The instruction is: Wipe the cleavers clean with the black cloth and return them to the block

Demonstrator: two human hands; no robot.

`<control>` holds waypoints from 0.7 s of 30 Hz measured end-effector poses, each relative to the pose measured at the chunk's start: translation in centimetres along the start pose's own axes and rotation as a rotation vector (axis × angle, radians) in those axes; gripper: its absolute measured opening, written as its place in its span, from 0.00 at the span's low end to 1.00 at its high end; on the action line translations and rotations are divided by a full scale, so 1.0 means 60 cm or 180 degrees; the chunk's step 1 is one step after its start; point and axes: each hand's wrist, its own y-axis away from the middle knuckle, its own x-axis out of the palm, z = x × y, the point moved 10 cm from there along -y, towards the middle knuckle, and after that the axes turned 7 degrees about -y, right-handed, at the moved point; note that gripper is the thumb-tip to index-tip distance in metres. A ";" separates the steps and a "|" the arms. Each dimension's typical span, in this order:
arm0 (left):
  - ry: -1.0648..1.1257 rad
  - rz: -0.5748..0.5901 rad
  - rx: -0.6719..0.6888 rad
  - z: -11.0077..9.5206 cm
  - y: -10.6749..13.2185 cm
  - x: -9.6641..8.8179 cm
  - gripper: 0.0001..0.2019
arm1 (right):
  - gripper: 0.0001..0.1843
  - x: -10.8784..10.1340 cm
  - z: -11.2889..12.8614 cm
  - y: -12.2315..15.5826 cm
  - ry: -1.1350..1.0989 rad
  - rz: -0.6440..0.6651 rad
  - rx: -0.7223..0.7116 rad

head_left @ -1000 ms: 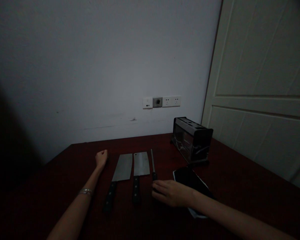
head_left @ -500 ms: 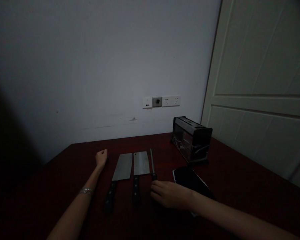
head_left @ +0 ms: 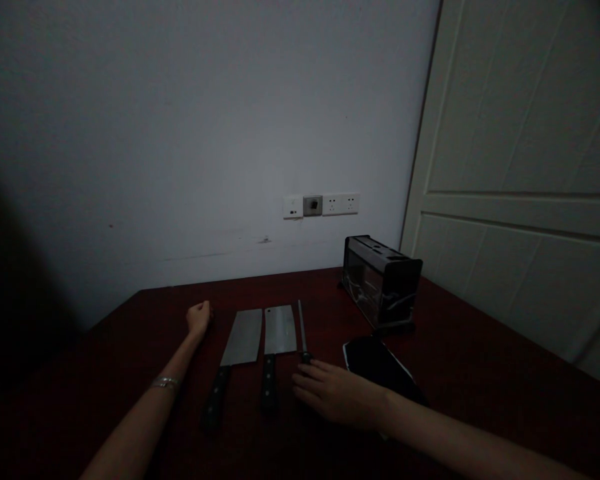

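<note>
Two cleavers lie side by side on the dark red table, blades pointing away from me. The left cleaver point(head_left: 243, 337) is slightly slanted; the right cleaver point(head_left: 281, 330) has a small hole in its blade corner. To their right lies a thin sharpening steel point(head_left: 303, 327). My right hand point(head_left: 337, 393) rests over its dark handle, fingers stretched out and a little apart, hiding most of the handle. Left of the cleavers my left hand point(head_left: 199, 317) rests on the table in a closed fist, with nothing visible in it.
A black knife block point(head_left: 383, 280) with clear sides and slots on top stands at the back right. A flat black piece with a pale edge point(head_left: 380, 363) lies partly under my right forearm. Wall sockets point(head_left: 340, 205) sit behind the table point(head_left: 460, 353).
My right hand's fingers have straightened and spread over the steel's handle, where they were more curled before. The view has shifted slightly; the cleavers and my left fist stay in place.
</note>
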 end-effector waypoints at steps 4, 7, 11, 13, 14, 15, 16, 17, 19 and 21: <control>0.0260 -0.0339 -0.0359 -0.015 -0.014 -0.022 0.12 | 0.23 -0.030 -0.010 0.017 -0.0120 -0.0073 0.0157; 0.0473 -0.0388 -0.0337 -0.078 -0.032 -0.020 0.11 | 0.26 -0.091 -0.054 0.058 -0.0183 -0.0472 0.0575; 0.0773 0.0191 0.0073 -0.218 -0.039 0.048 0.14 | 0.21 -0.220 -0.154 0.186 -0.0328 -0.1936 0.1571; 0.0860 0.0708 0.0378 -0.297 -0.020 0.113 0.14 | 0.15 -0.265 -0.210 0.280 -0.0444 -0.2802 0.2374; 0.0878 0.0996 0.0539 -0.335 -0.003 0.152 0.15 | 0.14 -0.274 -0.233 0.325 -0.0560 -0.3160 0.2720; 0.0882 0.1279 0.0699 -0.371 0.017 0.192 0.15 | 0.15 -0.274 -0.255 0.361 -0.0724 -0.3389 0.2995; 0.0876 0.1544 0.0864 -0.405 0.040 0.233 0.17 | 0.16 -0.268 -0.274 0.388 -0.0920 -0.3494 0.3178; 0.0852 0.1773 0.1021 -0.436 0.065 0.273 0.18 | 0.19 -0.257 -0.293 0.407 -0.1122 -0.3515 0.3282; 0.0802 0.2176 0.1352 -0.491 0.116 0.348 0.20 | 0.26 -0.225 -0.326 0.425 -0.1542 -0.3336 0.3321; 0.0808 0.2505 0.1721 -0.538 0.164 0.407 0.21 | 0.34 -0.189 -0.352 0.430 -0.1979 -0.3095 0.3280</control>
